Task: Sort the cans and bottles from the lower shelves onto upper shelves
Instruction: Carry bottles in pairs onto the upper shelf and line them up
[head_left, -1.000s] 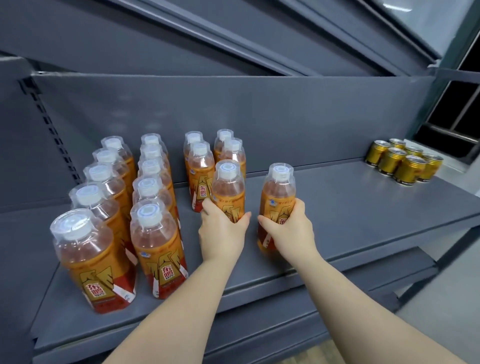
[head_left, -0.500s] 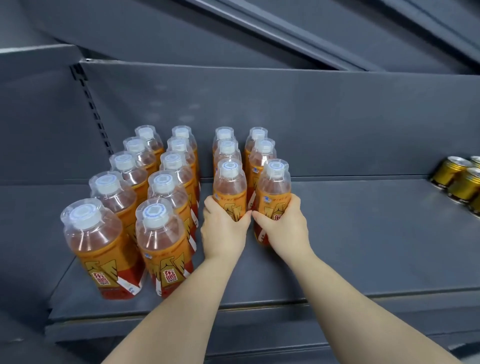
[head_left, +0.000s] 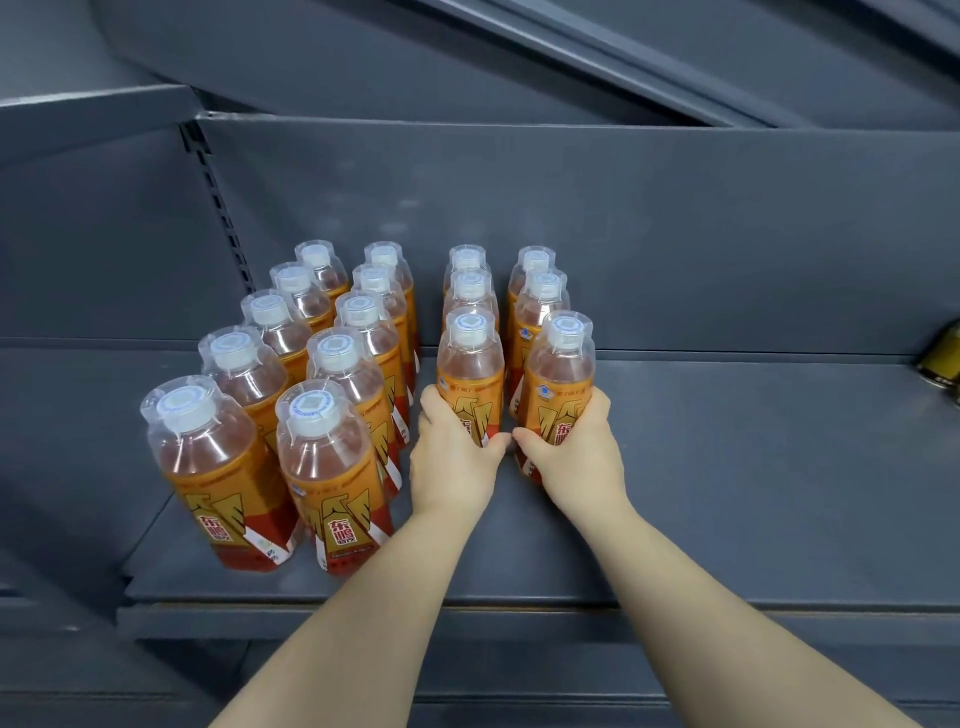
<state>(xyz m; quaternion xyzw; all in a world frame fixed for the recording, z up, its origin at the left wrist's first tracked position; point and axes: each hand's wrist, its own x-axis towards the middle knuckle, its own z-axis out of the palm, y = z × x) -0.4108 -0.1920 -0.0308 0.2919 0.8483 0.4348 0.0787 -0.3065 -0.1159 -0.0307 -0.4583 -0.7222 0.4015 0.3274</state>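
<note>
Now each hand, left hand (head_left: 457, 457) and right hand (head_left: 574, 452), grips a bottle on the shelf (head_left: 727, 493) at its row's front; next, likely, letting go.

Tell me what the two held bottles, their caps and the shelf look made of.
The left bottle and right bottle: clear glossy plastic, probably, since reddish drink shows through with highlights; orange labels look like printed film. Their caps: white opaque plastic under a clear cover. The shelf: likely painted metal, matte grey, flat with a folded front edge.
</note>
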